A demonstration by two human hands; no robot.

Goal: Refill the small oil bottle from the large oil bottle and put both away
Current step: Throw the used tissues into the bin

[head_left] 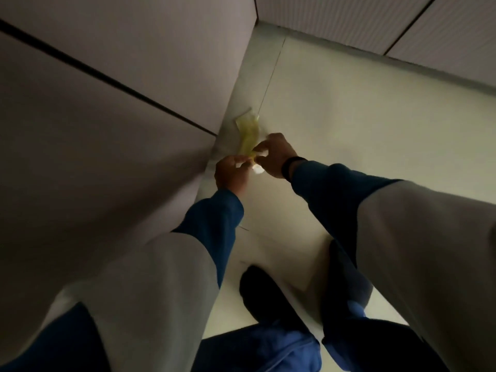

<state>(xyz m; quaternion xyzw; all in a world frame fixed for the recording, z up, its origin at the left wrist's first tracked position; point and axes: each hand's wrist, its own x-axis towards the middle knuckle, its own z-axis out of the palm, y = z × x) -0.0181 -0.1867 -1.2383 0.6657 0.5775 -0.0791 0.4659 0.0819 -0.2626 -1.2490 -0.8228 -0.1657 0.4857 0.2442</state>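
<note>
In the dim, blurred head view a yellow translucent oil bottle (248,135) is down on the pale floor, against the foot of the cabinet. Its white cap end (258,170) points toward me. My left hand (231,171) reaches down and pinches the bottle's near end from the left. From the right, my right hand (273,154) curls its fingers round the same end, just above the cap. I cannot tell whether this is the large or the small bottle. No second bottle is in view.
Grey cabinet fronts (107,116) with a dark gap line fill the left. Ribbed wall panels (375,20) close the far corner. My dark shoes (265,296) stand on the pale floor (362,124) below my arms.
</note>
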